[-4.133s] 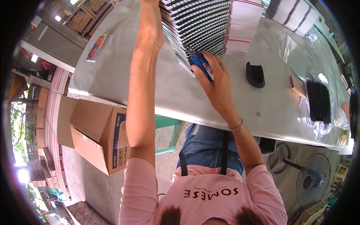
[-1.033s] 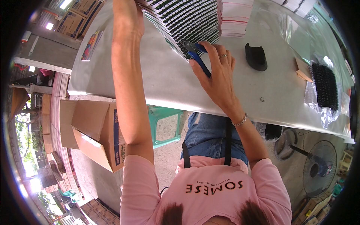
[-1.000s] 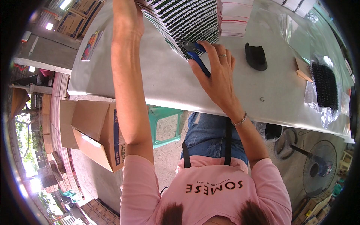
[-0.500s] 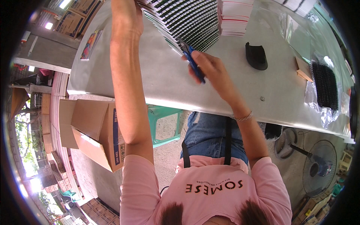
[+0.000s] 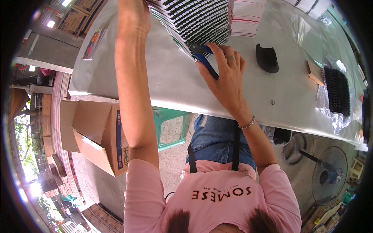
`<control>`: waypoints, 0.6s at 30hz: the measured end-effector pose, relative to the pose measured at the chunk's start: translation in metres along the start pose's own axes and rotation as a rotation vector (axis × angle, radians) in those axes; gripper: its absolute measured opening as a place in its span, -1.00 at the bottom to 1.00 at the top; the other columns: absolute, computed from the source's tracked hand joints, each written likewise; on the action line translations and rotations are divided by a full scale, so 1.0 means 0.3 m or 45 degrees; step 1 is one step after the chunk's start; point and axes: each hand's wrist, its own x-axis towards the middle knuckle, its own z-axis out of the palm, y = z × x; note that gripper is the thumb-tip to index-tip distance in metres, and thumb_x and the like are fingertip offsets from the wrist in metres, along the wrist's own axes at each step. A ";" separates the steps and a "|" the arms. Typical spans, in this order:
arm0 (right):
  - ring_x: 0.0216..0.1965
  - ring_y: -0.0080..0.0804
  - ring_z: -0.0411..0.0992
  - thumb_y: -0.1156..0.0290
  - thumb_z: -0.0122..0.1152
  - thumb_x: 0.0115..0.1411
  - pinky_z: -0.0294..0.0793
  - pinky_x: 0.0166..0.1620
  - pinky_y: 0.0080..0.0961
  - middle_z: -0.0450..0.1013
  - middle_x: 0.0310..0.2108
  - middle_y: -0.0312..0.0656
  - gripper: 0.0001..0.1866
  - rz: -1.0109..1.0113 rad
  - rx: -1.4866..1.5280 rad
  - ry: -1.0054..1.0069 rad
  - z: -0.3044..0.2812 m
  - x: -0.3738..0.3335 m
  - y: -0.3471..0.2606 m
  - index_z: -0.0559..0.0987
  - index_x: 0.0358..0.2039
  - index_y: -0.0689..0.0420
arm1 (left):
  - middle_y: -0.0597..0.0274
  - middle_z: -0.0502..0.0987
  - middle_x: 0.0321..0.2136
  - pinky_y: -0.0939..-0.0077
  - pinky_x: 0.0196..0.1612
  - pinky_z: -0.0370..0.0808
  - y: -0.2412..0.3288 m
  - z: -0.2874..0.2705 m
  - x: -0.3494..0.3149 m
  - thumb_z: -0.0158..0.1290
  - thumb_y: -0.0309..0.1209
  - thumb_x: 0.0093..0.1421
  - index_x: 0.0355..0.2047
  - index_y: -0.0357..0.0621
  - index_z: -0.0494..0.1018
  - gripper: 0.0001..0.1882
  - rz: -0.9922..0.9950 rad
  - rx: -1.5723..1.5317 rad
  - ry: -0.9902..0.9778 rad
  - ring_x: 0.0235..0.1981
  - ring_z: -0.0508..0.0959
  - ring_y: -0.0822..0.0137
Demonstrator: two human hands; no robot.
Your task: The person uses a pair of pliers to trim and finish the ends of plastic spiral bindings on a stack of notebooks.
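Blue-handled pliers (image 5: 203, 59) sit clamped in your right hand (image 5: 227, 79), their nose against the near edge of the spiral-bound notebook stack (image 5: 194, 21). Your left hand (image 5: 133, 17) presses flat against that stack's left side; its fingers are out of view.

Open brown cardboard box (image 5: 97, 136), blue-printed side, beneath the table (image 5: 163, 85).

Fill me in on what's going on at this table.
A person in a pink shirt works at a long grey table. The right hand grips blue-handled pliers, their tip at the wire spine of a row of overlapping spiral notebooks. The left hand presses down on the row's far end. A stack of white booklets and a black holder sit nearby; an open cardboard box stands on the floor.
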 end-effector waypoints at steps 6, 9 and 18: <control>-0.15 -0.23 0.39 0.17 0.30 0.24 0.31 -0.01 -0.25 0.46 -0.14 -0.10 -0.52 0.342 0.429 -0.300 -0.015 0.007 0.030 0.51 0.08 0.15 | 0.35 0.59 -0.26 0.58 -0.20 0.39 -0.008 -0.011 -0.001 -0.01 -0.17 0.29 -0.04 -0.18 0.51 -0.62 0.017 0.010 -0.055 -0.26 0.53 0.48; -0.13 -0.23 0.39 0.16 0.26 0.26 0.31 0.00 -0.25 0.46 -0.14 -0.09 -0.53 0.766 0.892 -0.663 -0.074 0.055 0.020 0.51 0.08 0.15 | 0.35 0.59 -0.26 0.58 -0.20 0.40 -0.004 -0.022 0.010 0.00 -0.17 0.29 -0.04 -0.19 0.51 -0.61 -0.028 0.000 -0.044 -0.26 0.53 0.48; 0.00 -0.08 0.32 0.15 0.33 0.20 0.16 0.14 -0.06 0.41 -0.03 -0.04 -0.44 0.055 -0.011 -0.048 -0.003 -0.032 0.012 0.46 0.14 0.13 | 0.29 0.61 -0.22 0.55 -0.14 0.42 -0.012 -0.038 0.026 0.00 -0.18 0.29 -0.02 -0.22 0.52 -0.59 -0.062 -0.026 -0.046 -0.22 0.55 0.44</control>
